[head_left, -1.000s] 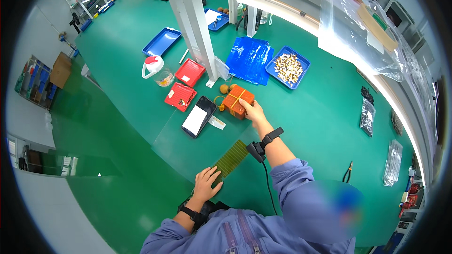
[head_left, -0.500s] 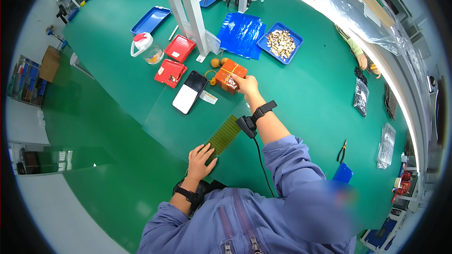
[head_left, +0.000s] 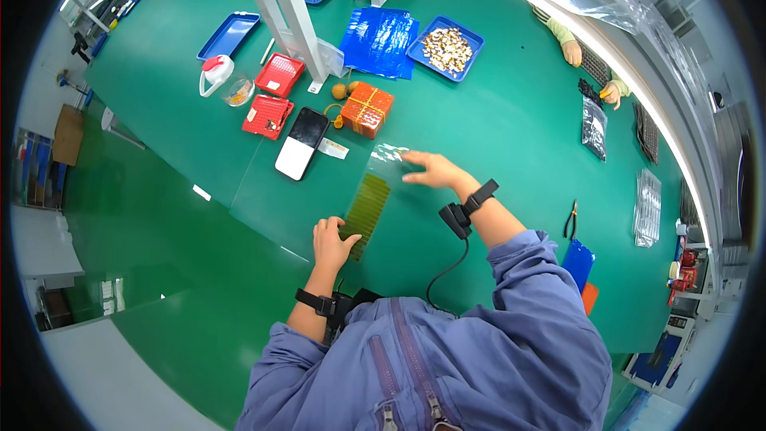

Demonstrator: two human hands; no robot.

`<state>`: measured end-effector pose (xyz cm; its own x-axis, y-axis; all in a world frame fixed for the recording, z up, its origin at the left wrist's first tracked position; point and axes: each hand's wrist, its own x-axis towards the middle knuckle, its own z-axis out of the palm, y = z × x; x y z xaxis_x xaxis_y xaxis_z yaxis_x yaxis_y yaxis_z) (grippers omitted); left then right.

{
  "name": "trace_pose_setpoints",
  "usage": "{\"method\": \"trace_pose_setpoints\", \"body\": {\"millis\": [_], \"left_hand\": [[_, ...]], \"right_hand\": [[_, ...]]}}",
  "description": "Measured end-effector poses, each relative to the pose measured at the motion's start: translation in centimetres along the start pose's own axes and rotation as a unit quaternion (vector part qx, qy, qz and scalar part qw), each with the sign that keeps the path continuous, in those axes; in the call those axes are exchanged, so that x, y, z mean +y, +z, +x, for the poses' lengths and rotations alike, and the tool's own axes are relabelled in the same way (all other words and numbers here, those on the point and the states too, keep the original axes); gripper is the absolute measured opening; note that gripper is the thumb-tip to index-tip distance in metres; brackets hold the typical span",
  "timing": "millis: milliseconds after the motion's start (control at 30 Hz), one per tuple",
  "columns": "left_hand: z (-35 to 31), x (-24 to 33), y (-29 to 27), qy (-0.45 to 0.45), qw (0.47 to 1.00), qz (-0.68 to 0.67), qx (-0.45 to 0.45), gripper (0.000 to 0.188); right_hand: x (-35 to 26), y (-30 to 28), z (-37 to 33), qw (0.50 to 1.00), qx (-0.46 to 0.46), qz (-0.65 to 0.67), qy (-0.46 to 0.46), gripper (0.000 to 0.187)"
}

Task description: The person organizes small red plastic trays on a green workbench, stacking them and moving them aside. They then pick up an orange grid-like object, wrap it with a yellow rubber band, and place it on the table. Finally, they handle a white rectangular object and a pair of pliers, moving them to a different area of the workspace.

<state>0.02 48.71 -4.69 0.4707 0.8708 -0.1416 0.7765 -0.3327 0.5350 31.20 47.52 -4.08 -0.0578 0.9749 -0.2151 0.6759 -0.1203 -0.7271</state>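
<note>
An olive-green ribbed strip (head_left: 368,206) lies on the green table in front of me, with a clear plastic sheet (head_left: 386,156) reaching beyond its far end. My left hand (head_left: 331,246) rests at the strip's near left edge, fingers and thumb apart. Over the right edge of the clear plastic is my right hand (head_left: 435,171), thumb and fingers spread and nothing gripped; whether a fingertip touches the plastic I cannot tell. Just beyond, an orange-wrapped block (head_left: 368,110) tied with yellow cord sits on the table.
Left of the block are a phone (head_left: 302,144), red trays (head_left: 268,116) and a clear jug (head_left: 238,90). Farther off lie blue sheets (head_left: 375,41) and a blue tray (head_left: 475,53) of small pieces. Pliers (head_left: 572,219) lie right. Another person's hands (head_left: 572,53) work at the far right.
My right hand has let go of the orange block and come back toward the strip, opening. The clear plastic shows beyond the strip. My left hand stays at the strip's near end.
</note>
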Motion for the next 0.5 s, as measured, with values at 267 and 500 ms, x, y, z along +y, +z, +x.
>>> {"method": "trace_pose_setpoints", "body": {"millis": [267,500], "left_hand": [[-1.8,-1.1,2.1,-0.024,0.976,-0.202,-0.077,0.022],[1.5,-6.0,1.2,-0.095,0.96,-0.261,-0.016,0.023]], "right_hand": [[-0.7,-1.0,-7.4,0.995,-0.064,0.01,0.077,0.059],[0.2,-1.5,-14.5,0.983,0.011,0.078,0.165,0.057]]}}
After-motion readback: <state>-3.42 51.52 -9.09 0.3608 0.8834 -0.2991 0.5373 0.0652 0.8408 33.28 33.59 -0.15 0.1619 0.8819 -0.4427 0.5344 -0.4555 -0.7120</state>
